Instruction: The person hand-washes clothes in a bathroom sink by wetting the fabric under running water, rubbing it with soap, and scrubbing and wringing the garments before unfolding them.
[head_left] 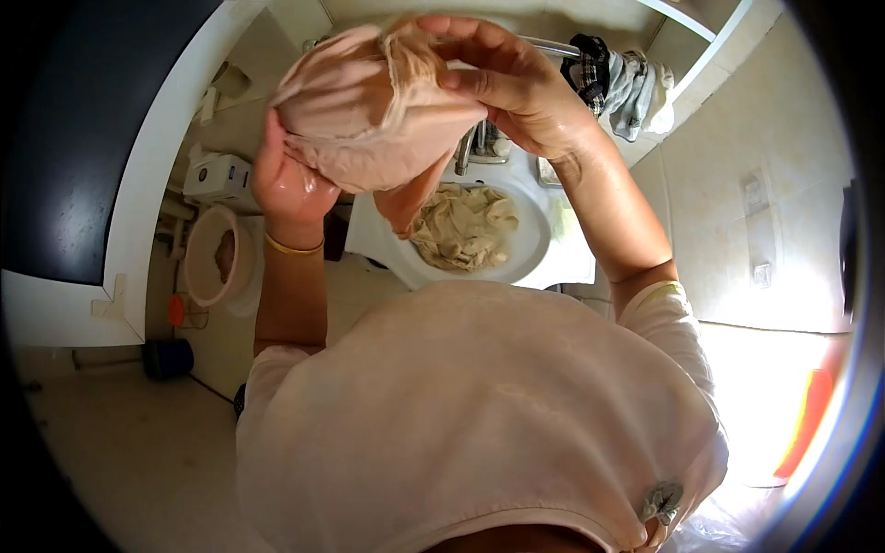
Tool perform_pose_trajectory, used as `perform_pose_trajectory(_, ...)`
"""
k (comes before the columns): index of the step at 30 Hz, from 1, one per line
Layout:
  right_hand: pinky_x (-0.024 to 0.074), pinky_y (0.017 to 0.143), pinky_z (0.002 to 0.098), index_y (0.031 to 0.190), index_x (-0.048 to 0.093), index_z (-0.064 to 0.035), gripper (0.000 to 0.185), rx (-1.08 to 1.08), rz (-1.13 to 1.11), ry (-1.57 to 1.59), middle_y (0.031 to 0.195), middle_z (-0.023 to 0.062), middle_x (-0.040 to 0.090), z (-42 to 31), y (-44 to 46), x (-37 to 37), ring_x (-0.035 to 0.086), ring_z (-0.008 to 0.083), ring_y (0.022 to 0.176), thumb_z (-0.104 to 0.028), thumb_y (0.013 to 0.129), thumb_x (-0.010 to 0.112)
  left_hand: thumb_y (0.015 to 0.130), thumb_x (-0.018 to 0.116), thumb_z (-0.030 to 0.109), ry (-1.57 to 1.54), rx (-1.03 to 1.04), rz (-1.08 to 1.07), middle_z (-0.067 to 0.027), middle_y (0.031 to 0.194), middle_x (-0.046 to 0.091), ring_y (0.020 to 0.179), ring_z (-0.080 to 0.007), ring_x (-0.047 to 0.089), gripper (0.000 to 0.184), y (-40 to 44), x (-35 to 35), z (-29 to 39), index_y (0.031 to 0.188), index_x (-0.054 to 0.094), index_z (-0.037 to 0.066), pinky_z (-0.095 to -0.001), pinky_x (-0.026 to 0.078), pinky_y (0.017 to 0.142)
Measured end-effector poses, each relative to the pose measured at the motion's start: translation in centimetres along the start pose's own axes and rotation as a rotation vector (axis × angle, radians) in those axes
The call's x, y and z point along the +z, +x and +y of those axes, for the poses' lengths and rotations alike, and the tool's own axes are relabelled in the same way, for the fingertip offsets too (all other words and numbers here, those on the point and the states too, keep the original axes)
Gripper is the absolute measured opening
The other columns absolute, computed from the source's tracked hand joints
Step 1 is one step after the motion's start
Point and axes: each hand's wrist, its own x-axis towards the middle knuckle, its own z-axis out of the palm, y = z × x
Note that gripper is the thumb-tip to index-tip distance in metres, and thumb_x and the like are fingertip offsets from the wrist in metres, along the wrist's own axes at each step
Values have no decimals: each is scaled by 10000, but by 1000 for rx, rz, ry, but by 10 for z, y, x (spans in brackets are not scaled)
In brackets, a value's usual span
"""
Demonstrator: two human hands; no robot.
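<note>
A damp peach-pink garment (341, 129) of thin cloth, its exact kind unclear, is held up and spread above the washbasin. My left hand (293, 184) grips its left side, the thumb showing at the edge and the fingers hidden behind the cloth. At the upper right, my right hand (516, 88) pinches its gathered edge between thumb and fingers. One end of the garment hangs down over the white washbasin (533, 256). Crumpled cream cloth (466, 226) lies in the bowl, beneath the metal faucet (464, 155).
Socks and other small items (631, 92) hang from a rail at the upper right. To the left are a white box (218, 178), a pink basin (219, 286) with something dark inside, and a blue bucket (169, 359). A dark panel with a white frame (138, 194) borders the left side.
</note>
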Motion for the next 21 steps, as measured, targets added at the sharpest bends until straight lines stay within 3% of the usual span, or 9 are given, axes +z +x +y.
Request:
perform_pose_trajectory(3,451,798,237,1146,528,-29,324,162,6,-74,990,50,599,1,-3,-21,570,121,885,19,826,539,946,283,319,-168,38,-104,-147,1335,371,1229,-289,364,478,3,-11,13,1302,329,3,-449,279,1027)
perform_pose_trajectory(4,464,719,228,1037,575,-19,232,139,82,-100,900,39,599,-3,-2,-22,565,101,785,13,807,568,946,279,326,-171,51,-96,-146,1348,353,1235,-287,354,481,3,-12,16,1308,324,12,-449,276,1029)
perform_pose_trajectory(8,468,706,236,928,594,-19,116,-317,265,172,834,53,615,-7,0,-30,581,124,772,-7,819,556,927,358,251,-19,127,-232,-138,1367,317,1255,-276,319,453,10,-10,29,1327,303,47,-430,281,1024)
perform_pose_trajectory(11,466,686,322,939,580,-49,156,-84,399,-22,858,71,599,9,-3,-24,565,181,745,-104,874,449,874,444,138,424,198,27,-125,1343,338,1236,-266,340,501,11,-18,32,1338,277,48,-403,301,1007)
perform_pose_trajectory(12,455,666,260,892,565,-44,113,98,361,-298,797,52,590,7,-3,-20,559,142,759,10,836,484,807,492,21,538,148,44,-119,1289,378,1200,-246,374,581,9,-13,34,1340,262,42,-375,322,989)
perform_pose_trajectory(15,446,672,247,858,576,-43,107,-280,255,175,776,35,591,-34,10,-34,546,117,757,38,815,522,800,500,-8,733,131,128,-114,1267,386,1173,-220,390,565,10,0,23,1320,282,29,-347,335,974)
perform_pose_trajectory(16,445,694,239,869,583,-41,104,-352,216,136,808,40,594,-41,14,-34,546,116,773,30,820,525,797,502,-16,786,175,119,-111,1253,395,1154,-211,401,548,11,2,18,1304,299,27,-339,346,960)
perform_pose_trajectory(19,452,728,246,924,584,-33,137,-123,209,-360,830,53,593,9,22,-38,552,129,797,24,837,495,801,487,-20,851,222,96,-112,1246,401,1120,-197,425,524,14,3,13,1292,309,21,-336,377,918)
perform_pose_trajectory(21,459,722,249,940,583,-13,137,-149,289,-296,852,54,599,19,26,-44,564,131,799,3,846,484,816,458,-4,754,164,90,-121,1268,389,1117,-202,434,530,17,7,19,1316,282,14,-355,392,899)
